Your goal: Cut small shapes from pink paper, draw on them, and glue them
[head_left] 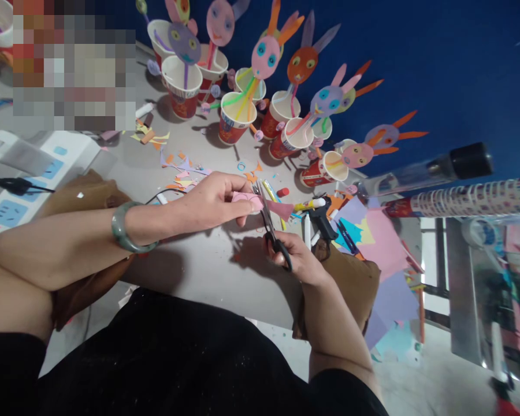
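Observation:
My left hand (212, 203) pinches a piece of pink paper (248, 202) between thumb and fingers over the table; curved drawn lines show on it. My right hand (297, 257) grips a pair of scissors (269, 226) by the black handles. The scissor blades point away from me and meet the pink paper just right of my left fingertips. A darker pink strip of the paper sticks out beyond the blades to the right. A green bangle (127, 228) circles my left wrist.
Paper cups (238, 118) with straws and paper animal heads stand along the blue back wall (416, 63). Paper scraps (184, 173) litter the table (199, 254). On the right are a glue gun (325, 218), colored paper sheets (379, 237) and a long cup stack (463, 197); a power strip (23, 185) lies left.

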`<act>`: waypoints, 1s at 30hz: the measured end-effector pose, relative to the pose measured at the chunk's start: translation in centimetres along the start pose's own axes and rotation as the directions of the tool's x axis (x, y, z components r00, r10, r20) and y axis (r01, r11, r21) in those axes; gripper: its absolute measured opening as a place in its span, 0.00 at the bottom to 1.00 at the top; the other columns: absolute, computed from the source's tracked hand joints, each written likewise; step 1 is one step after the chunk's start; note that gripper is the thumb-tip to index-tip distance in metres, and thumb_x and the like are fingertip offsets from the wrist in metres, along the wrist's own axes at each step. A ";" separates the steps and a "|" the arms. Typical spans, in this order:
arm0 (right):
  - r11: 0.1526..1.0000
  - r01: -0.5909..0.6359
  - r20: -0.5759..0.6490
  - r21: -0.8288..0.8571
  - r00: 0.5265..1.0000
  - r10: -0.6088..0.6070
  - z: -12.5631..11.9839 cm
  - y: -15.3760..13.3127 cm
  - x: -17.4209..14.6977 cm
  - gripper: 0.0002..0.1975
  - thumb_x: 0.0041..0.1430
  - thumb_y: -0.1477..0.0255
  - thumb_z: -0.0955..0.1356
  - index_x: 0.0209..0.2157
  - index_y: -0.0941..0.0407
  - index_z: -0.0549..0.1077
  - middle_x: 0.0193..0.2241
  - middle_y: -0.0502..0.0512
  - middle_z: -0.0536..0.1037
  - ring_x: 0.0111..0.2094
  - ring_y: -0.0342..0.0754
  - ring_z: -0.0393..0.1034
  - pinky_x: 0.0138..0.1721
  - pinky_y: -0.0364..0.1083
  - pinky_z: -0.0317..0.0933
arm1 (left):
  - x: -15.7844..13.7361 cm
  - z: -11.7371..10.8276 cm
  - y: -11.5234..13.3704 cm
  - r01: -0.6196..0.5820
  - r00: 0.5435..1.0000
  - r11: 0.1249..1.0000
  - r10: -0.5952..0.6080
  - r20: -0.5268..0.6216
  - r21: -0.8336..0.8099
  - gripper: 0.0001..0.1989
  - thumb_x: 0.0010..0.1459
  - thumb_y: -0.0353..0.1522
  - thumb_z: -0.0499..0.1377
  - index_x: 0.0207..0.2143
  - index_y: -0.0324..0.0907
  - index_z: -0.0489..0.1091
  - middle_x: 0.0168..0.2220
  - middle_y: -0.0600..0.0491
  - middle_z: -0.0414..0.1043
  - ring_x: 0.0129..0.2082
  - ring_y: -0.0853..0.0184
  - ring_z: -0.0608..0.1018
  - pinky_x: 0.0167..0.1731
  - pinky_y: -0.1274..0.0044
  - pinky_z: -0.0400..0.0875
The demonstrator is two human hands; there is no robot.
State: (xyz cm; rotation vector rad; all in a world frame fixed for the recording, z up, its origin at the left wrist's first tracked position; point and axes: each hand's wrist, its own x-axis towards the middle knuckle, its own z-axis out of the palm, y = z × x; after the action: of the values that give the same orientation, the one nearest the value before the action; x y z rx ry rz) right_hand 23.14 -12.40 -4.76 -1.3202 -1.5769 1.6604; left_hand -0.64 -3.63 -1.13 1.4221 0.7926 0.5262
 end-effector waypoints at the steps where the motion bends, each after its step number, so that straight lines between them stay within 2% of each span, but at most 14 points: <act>1: 1.000 0.000 -0.001 0.003 1.000 0.000 0.0 0.1 0.0 0.32 0.48 0.39 0.72 0.22 0.55 0.66 0.20 0.45 0.64 0.23 0.40 0.54 0.26 0.44 0.47 | 0.0 0.0 0.0 0.001 1.000 1.000 -0.001 -0.003 0.000 0.09 0.61 0.33 0.61 0.27 0.40 0.70 0.22 0.56 0.72 0.20 0.77 0.66 0.20 0.81 0.57; 9: 1.000 -0.022 0.009 0.016 1.000 0.022 0.1 0.1 0.0 0.33 0.48 0.37 0.71 0.23 0.56 0.66 0.20 0.45 0.64 0.23 0.40 0.53 0.26 0.44 0.47 | 0.1 0.1 0.0 -0.010 1.000 1.000 0.009 -0.019 -0.017 0.09 0.60 0.33 0.61 0.28 0.40 0.71 0.22 0.56 0.73 0.20 0.77 0.67 0.20 0.82 0.58; 14: 0.998 -0.060 -0.042 0.031 0.997 0.061 0.3 0.3 0.2 0.32 0.49 0.39 0.71 0.23 0.55 0.67 0.20 0.45 0.63 0.23 0.40 0.52 0.25 0.44 0.47 | 0.2 0.0 0.0 -0.016 1.000 1.000 0.016 -0.024 -0.014 0.12 0.62 0.36 0.61 0.27 0.40 0.69 0.22 0.56 0.72 0.20 0.78 0.67 0.20 0.82 0.58; 17: 0.991 -0.061 -0.169 0.117 0.982 0.081 0.4 1.0 0.5 0.32 0.51 0.39 0.70 0.22 0.54 0.64 0.20 0.46 0.62 0.21 0.40 0.51 0.22 0.44 0.44 | 0.3 0.0 0.2 0.008 0.998 1.000 -0.008 -0.066 -0.006 0.12 0.61 0.35 0.61 0.26 0.40 0.69 0.22 0.57 0.71 0.18 0.78 0.64 0.19 0.82 0.57; 20: 0.967 -0.012 -0.314 0.254 0.945 0.094 0.4 1.3 1.0 0.32 0.53 0.37 0.67 0.21 0.52 0.59 0.20 0.46 0.60 0.20 0.42 0.51 0.21 0.44 0.44 | 0.4 -0.2 0.1 -0.001 0.990 1.000 -0.001 -0.140 -0.012 0.12 0.61 0.36 0.62 0.26 0.41 0.68 0.21 0.58 0.69 0.17 0.78 0.62 0.18 0.81 0.54; 24: 0.901 0.039 -0.318 0.431 0.941 0.112 0.1 0.7 1.5 0.34 0.51 0.33 0.65 0.22 0.51 0.56 0.19 0.44 0.57 0.18 0.40 0.45 0.21 0.45 0.46 | 0.8 -0.4 -0.4 -0.055 0.976 0.996 0.039 -0.216 -0.070 0.11 0.61 0.36 0.62 0.28 0.42 0.67 0.22 0.57 0.69 0.19 0.78 0.63 0.18 0.80 0.54; 26: 0.879 0.087 -0.295 0.468 0.953 0.063 0.1 0.3 1.3 0.34 0.51 0.34 0.65 0.22 0.52 0.56 0.18 0.44 0.58 0.17 0.39 0.44 0.22 0.45 0.49 | 1.0 -0.3 -0.5 -0.090 0.969 0.992 0.066 -0.237 -0.092 0.10 0.61 0.35 0.62 0.28 0.41 0.68 0.23 0.57 0.69 0.19 0.78 0.63 0.19 0.81 0.55; 30: 0.841 0.275 -0.235 0.466 0.955 -0.182 0.5 0.1 0.4 0.34 0.51 0.35 0.66 0.20 0.52 0.59 0.17 0.44 0.58 0.17 0.40 0.47 0.23 0.46 0.48 | 1.1 -0.2 -0.5 -0.073 0.975 0.990 0.045 -0.217 -0.123 0.09 0.59 0.34 0.63 0.29 0.40 0.69 0.22 0.58 0.69 0.18 0.79 0.62 0.18 0.82 0.53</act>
State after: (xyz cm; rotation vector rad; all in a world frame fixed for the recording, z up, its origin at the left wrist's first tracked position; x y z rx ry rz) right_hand 22.57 -12.29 -5.05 -0.9383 -1.0522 1.5959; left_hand -0.11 -2.74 -1.79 1.2845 0.8724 0.7735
